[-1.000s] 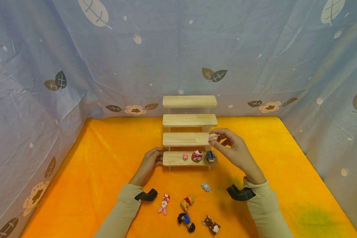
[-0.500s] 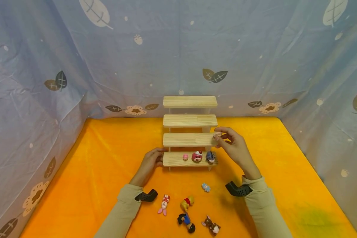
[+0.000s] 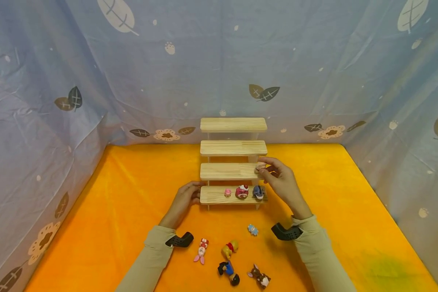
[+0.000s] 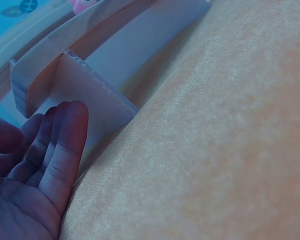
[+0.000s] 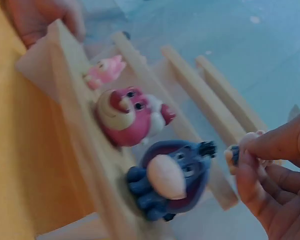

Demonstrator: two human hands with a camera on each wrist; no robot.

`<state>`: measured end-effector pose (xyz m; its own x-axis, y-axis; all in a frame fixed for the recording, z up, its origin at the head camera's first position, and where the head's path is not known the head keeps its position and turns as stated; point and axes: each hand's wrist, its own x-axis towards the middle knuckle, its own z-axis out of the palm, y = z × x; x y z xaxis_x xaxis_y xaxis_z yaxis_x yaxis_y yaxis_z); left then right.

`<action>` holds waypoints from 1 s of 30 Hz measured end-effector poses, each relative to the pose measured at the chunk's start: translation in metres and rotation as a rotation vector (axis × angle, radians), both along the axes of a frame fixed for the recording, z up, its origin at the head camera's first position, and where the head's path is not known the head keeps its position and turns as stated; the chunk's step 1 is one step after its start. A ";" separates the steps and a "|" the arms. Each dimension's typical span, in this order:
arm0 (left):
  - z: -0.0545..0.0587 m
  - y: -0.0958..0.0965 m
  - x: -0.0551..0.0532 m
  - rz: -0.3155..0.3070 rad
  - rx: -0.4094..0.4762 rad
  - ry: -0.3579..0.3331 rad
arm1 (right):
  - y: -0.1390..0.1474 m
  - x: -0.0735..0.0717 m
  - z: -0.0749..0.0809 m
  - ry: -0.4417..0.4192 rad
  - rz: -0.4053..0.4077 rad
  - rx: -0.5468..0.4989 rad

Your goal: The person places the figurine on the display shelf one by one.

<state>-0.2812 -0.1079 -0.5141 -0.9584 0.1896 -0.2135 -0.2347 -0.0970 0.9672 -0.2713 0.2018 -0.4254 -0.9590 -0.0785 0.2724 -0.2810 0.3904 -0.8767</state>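
A wooden stepped shelf (image 3: 219,171) with several tiers stands at the back of the orange cloth. My right hand (image 3: 282,180) pinches a small pale figurine with a blue patch (image 5: 234,155) between thumb and fingers, at the right end of the second tier from the bottom. Fingers cover much of it. The bottom tier bears a small pink figurine (image 3: 228,192), a magenta bear figurine (image 5: 132,115) and a blue-grey donkey figurine (image 5: 172,177). With its fingers mostly straight, my left hand (image 3: 182,201) rests against the shelf's left end, beside the white side support (image 4: 92,92).
On the cloth in front lie a pink-eared rabbit figurine (image 3: 201,251), a yellow bear figurine (image 3: 229,249), a figurine in blue (image 3: 228,271), a brown long-eared figurine (image 3: 259,276) and a light-blue figurine (image 3: 253,230). Behind the shelf hangs a blue patterned curtain (image 3: 160,81).
The right hand, with the pale figurine, first shifts slightly right, then back left over the second tier's right end. My left hand stays in place at the shelf's left end.
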 end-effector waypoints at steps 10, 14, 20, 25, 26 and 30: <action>0.000 0.000 0.000 0.000 -0.019 0.005 | -0.007 0.003 -0.005 0.050 -0.084 0.180; -0.001 0.000 0.000 -0.002 -0.023 -0.001 | -0.008 0.003 -0.005 0.027 -0.058 0.196; -0.001 0.000 0.000 0.005 -0.023 -0.009 | -0.009 0.004 -0.004 -0.011 -0.024 0.211; 0.000 0.001 0.000 0.008 -0.011 -0.010 | -0.008 0.003 -0.003 -0.007 -0.015 0.219; 0.000 0.001 0.000 0.009 -0.006 -0.010 | -0.008 0.003 -0.003 -0.003 -0.012 0.219; 0.000 0.001 0.000 0.008 -0.001 -0.004 | -0.006 0.005 0.000 0.029 -0.010 0.227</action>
